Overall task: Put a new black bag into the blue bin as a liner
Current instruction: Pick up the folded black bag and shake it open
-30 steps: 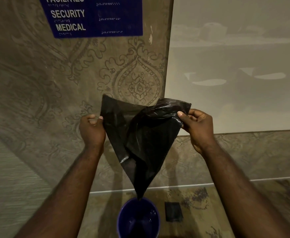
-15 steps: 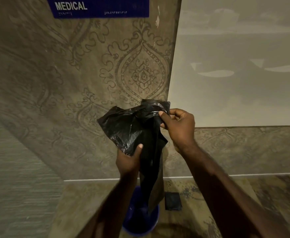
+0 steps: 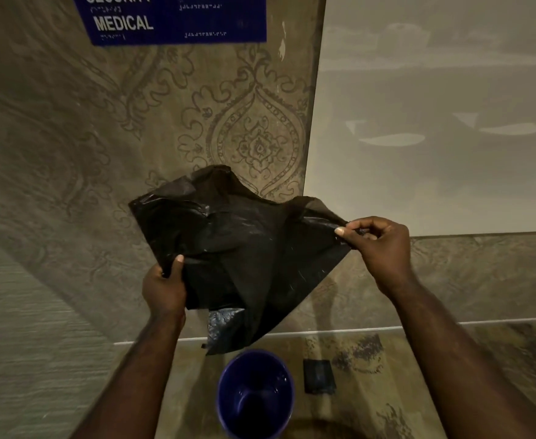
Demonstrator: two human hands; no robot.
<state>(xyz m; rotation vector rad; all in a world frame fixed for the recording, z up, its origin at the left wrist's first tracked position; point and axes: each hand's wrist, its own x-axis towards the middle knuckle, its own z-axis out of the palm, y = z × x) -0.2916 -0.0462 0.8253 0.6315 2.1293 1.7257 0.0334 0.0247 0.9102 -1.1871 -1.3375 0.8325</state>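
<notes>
A crumpled black plastic bag [image 3: 241,248] hangs spread in the air in front of a patterned wall. My left hand [image 3: 165,283] grips its lower left edge, thumb on top. My right hand [image 3: 377,248] pinches its right corner between thumb and fingers. The bag's lowest point dangles just above the blue bin [image 3: 254,397], which stands upright on the floor below with its round mouth bare and nothing visible inside.
A small dark folded square [image 3: 319,377] lies on the floor right of the bin. A blue sign [image 3: 177,20] reading SECURITY and MEDICAL hangs high on the wall. A pale panel [image 3: 434,122] fills the right side. Striped carpet [image 3: 22,343] lies at left.
My hands have moved apart, stretching the bunched bag wide. The left hand shifted from the bag's middle to its lower left edge, and the right hand pulled its corner to the right.
</notes>
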